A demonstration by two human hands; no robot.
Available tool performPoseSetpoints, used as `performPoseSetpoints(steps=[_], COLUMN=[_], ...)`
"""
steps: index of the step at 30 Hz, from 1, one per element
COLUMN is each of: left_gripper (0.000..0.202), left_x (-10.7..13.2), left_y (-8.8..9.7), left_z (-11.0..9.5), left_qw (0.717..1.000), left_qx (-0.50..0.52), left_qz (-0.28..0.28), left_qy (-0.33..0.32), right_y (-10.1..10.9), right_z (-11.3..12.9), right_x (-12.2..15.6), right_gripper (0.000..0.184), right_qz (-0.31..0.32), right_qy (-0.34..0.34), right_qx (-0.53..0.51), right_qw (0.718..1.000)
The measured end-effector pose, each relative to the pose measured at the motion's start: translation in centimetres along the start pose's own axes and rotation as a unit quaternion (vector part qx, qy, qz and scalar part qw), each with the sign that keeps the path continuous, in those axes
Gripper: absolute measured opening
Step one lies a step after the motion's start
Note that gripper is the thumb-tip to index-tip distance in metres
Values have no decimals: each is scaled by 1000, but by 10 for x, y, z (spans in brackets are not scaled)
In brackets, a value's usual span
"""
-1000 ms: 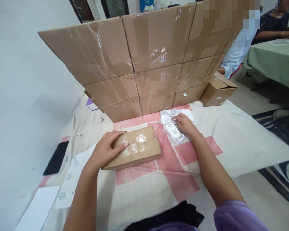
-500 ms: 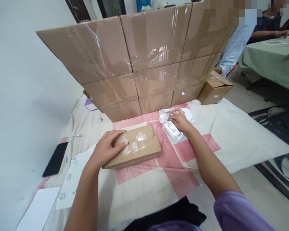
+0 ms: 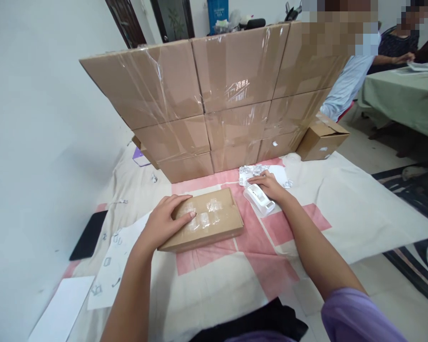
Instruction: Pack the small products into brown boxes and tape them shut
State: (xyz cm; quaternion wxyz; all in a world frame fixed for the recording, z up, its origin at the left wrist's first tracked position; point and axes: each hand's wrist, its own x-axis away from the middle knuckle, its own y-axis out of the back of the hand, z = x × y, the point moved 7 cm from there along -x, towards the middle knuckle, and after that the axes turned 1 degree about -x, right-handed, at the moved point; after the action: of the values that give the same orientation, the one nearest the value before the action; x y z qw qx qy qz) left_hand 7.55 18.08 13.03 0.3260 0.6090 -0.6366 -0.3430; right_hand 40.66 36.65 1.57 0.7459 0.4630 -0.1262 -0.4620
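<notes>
Little is changing since the earlier frames: the left hand (image 3: 166,221) is still lying flat on the flat brown cardboard box (image 3: 217,223), while the right hand (image 3: 269,185) is shifting only slightly beside the white plastic tape dispenser (image 3: 259,200). The left hand's fingers are spreading open over the box's near left corner, pressing rather than gripping. The right hand is resting with its fingertips on the crinkled clear-and-white pile of small packets (image 3: 249,169), just behind the dispenser. Whether it is pinching anything there is hard to tell from this angle. The box is sitting on the cream-and-pink cloth (image 3: 257,270) spread over the floor, in front of a wall of stacked, tape-wrapped cardboard cartons (image 3: 231,85). Judging by the shiny strips across its lid, the box is already closed and taped, and the dispenser is standing idle, so the sealing seems largely finished.
</notes>
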Motion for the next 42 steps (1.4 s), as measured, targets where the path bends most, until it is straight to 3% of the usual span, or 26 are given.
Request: performPoseSetpoints(steps=[3, 5, 7, 9, 10, 11, 13, 14, 16, 17, 19, 22, 26, 31, 35, 42], left_gripper=[47, 39, 24, 8, 8, 12, 15, 13, 10, 10, 10, 12, 15, 13, 12, 14], left_x=[-1, 2, 15, 41, 56, 67, 74, 70, 58, 53, 42, 23, 4, 1, 14, 11], left_y=[0, 8, 26, 40, 39, 31, 1, -21, -67, -86, -117, -148, -170, -189, -192, -198], left_z=[1, -3, -21, -57, -78, -98, -133, -150, -175, -184, -195, -197, -187, -175, -178, -183], left_qw=[1000, 999, 979, 920, 888, 872, 871, 880, 894, 898, 898, 894, 897, 888, 881, 884], left_qx=[1, -26, -106, -159, -144, -94, 72, 127, 195, 199, 237, 332, 324, 267, 221, 190], left_qz=[1, -35, -162, -328, -391, -412, -367, -314, -244, -235, -215, -158, -190, -216, -220, -215], left_qy=[-6, -24, -66, -145, -196, -246, -318, -332, -321, -315, -303, -256, -231, -306, -357, -368], right_y=[0, 2, 2, 2, 2, 2, 1, 0, -1, -1, 0, 2, 9, 29, 41, 34], right_z=[2, 4, 5, 5, 5, 5, 4, 4, 2, 2, 2, 4, 3, 1, 6, -13], right_x=[-1, -1, -2, -2, -1, -1, -1, -1, -1, -1, -1, 0, -1, 2, 3, 3], right_gripper=[39, 40, 39, 39, 39, 39, 41, 41, 42, 41, 40, 39, 40, 33, 25, 26], right_qz=[9, 6, 4, 4, 4, 5, 11, 17, 26, 27, 20, -4, -41, -99, -150, -215], right_qy=[6, 1, -8, -11, -8, -5, 1, 1, -2, -4, -5, 3, 7, -15, -9, -80], right_qx=[10, 26, 41, 49, 51, 52, 44, 38, 23, 18, 10, -12, -73, -127, -181, -216], right_qw=[1000, 1000, 999, 999, 999, 999, 999, 999, 999, 999, 1000, 1000, 996, 987, 972, 949])
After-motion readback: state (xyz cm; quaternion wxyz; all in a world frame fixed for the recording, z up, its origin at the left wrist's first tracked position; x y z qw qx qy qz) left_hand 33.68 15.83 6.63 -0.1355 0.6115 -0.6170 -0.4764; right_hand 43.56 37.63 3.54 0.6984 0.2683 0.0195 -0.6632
